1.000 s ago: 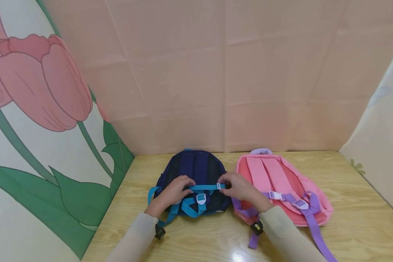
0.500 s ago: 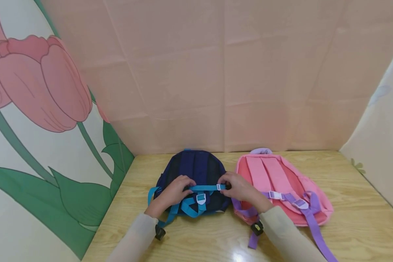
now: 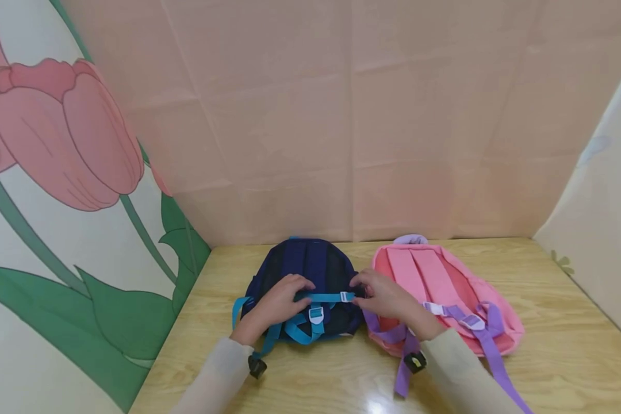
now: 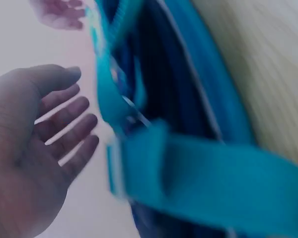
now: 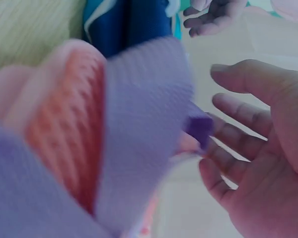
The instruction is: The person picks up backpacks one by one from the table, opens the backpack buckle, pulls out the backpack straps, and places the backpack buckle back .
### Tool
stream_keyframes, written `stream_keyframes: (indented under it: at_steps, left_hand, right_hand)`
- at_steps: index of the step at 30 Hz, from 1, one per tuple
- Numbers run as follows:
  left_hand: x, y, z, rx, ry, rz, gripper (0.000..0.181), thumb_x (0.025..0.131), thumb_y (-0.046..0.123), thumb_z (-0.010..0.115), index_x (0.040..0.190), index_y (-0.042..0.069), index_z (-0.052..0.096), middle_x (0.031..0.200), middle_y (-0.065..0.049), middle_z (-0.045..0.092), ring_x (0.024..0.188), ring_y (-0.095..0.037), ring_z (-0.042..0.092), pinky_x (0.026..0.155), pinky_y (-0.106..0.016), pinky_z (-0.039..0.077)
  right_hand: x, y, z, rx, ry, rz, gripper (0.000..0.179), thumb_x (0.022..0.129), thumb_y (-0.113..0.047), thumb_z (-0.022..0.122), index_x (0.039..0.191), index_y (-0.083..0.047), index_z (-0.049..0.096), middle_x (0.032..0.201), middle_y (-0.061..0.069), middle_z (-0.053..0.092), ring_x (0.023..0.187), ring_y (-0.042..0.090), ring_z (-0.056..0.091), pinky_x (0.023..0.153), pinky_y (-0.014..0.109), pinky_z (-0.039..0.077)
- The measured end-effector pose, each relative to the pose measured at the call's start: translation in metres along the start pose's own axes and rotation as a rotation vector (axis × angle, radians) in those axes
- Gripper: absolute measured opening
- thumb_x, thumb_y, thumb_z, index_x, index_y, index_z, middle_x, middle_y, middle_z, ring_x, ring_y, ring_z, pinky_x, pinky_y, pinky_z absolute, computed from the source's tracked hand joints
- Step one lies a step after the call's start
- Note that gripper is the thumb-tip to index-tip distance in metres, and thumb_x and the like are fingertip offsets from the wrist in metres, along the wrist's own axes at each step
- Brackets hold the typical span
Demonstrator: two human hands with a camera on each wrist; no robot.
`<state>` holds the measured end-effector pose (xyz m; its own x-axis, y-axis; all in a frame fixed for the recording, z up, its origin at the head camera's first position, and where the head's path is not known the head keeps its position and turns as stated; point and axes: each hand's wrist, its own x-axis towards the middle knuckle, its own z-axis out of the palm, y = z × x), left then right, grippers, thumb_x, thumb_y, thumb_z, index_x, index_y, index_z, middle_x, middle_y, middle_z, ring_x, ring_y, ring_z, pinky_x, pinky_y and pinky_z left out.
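A navy backpack (image 3: pixel 290 259) lies back side up on the wooden table, its blue chest strap (image 3: pixel 327 298) running level across it with a white buckle (image 3: pixel 344 296) at the right end. My left hand (image 3: pixel 282 302) is over the bag's left side, fingers parted around the strap's left end. In the left wrist view that hand (image 4: pixel 44 134) has relaxed, spread fingers with nothing between them. By the buckle hovers my right hand (image 3: pixel 385 296); the right wrist view shows its fingers (image 5: pixel 238 104) loose and apart, holding nothing. A second white buckle (image 3: pixel 316 314) hangs below on blue webbing.
Close on the right lies a pink backpack (image 3: pixel 419 270) with purple straps (image 3: pixel 491 351), partly under my right forearm. A peach cloth backdrop (image 3: pixel 290 144) rises behind the table (image 3: pixel 341 379). A tulip-printed panel (image 3: pixel 57 132) stands at the left.
Both hands, which held the ends of the blue chest strap, have let go, their fingers loosening. The right hand has shifted slightly right. The backpacks have stayed in place.
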<state>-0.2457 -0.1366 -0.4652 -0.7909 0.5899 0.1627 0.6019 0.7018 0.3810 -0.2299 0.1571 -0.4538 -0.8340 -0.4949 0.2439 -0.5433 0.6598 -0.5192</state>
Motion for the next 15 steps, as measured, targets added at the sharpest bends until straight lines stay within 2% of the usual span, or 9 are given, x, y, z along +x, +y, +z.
stream_keyframes:
  at_steps: [3,5,9,15]
  left_hand:
    - [0.006,0.012,0.0,0.025,0.021,-0.003,0.033,0.098,0.028,0.068,0.127,0.014,0.067,0.131,0.002,0.064,0.12,-0.018,0.056,0.103,-0.037,0.048]
    - [0.01,0.022,0.001,0.035,0.026,-0.01,0.036,0.097,0.03,0.069,0.13,0.015,0.066,0.136,0.002,0.062,0.125,-0.019,0.055,0.105,-0.039,0.046]
    - [0.02,0.046,0.006,0.056,0.026,-0.018,0.043,0.096,0.036,0.069,0.134,0.017,0.064,0.146,0.001,0.056,0.134,-0.022,0.05,0.111,-0.046,0.041]
    - [0.032,0.079,0.017,0.061,0.0,-0.033,0.051,0.095,0.042,0.069,0.14,0.022,0.059,0.158,-0.001,0.043,0.144,-0.026,0.04,0.114,-0.052,0.036]
  right_hand:
    - [-0.009,-0.002,-0.012,0.005,-0.016,0.022,0.032,0.087,-0.013,0.078,0.116,-0.004,0.068,0.112,0.013,0.067,0.093,0.028,0.061,0.085,0.044,0.054]
    - [-0.014,0.001,-0.02,-0.009,-0.019,0.009,0.036,0.087,-0.013,0.077,0.12,-0.003,0.066,0.115,0.014,0.068,0.097,0.03,0.063,0.089,0.048,0.054]
    - [-0.027,0.009,-0.035,0.003,-0.057,0.006,0.044,0.089,-0.014,0.076,0.13,-0.002,0.062,0.125,0.015,0.065,0.112,0.037,0.062,0.096,0.055,0.051]
    - [-0.049,0.029,-0.055,0.026,-0.11,0.057,0.051,0.092,-0.016,0.074,0.139,-0.007,0.056,0.136,0.014,0.06,0.122,0.038,0.057,0.099,0.058,0.048]
